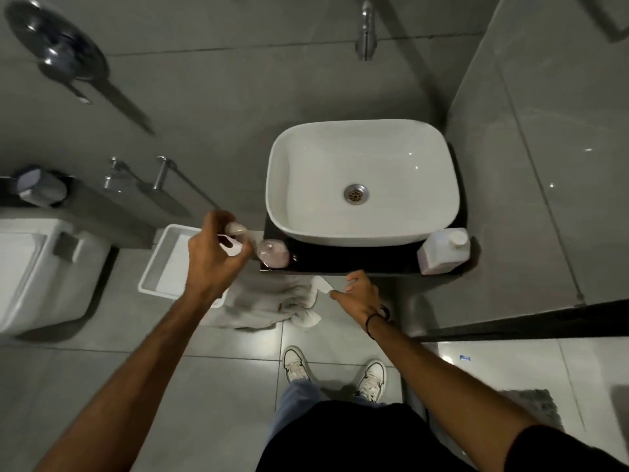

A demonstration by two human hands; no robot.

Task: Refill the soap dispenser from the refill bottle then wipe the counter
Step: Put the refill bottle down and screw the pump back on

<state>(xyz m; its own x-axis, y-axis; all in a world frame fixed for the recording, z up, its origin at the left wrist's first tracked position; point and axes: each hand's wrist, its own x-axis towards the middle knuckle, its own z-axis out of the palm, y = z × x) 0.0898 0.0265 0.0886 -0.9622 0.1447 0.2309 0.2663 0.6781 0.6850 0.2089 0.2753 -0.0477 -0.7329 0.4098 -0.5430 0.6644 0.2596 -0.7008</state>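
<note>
The soap dispenser (273, 254), a clear bottle with pinkish soap, stands on the front left corner of the dark counter (350, 260). My left hand (212, 253) is closed around the dispenser's white pump head (235, 233), which is blurred and tilted to the left of the bottle. The white refill bottle (442, 250), capped, stands on the counter's front right corner. A crumpled grey-white cloth (272, 303) hangs below the counter's front edge. My right hand (359, 291) pinches the cloth's right corner.
A white basin (360, 148) fills most of the counter, with a wall tap (366, 32) above it. Left of the counter are a white bin (166, 264) and a toilet (44, 274). My shoes (335, 373) are on the tiled floor below.
</note>
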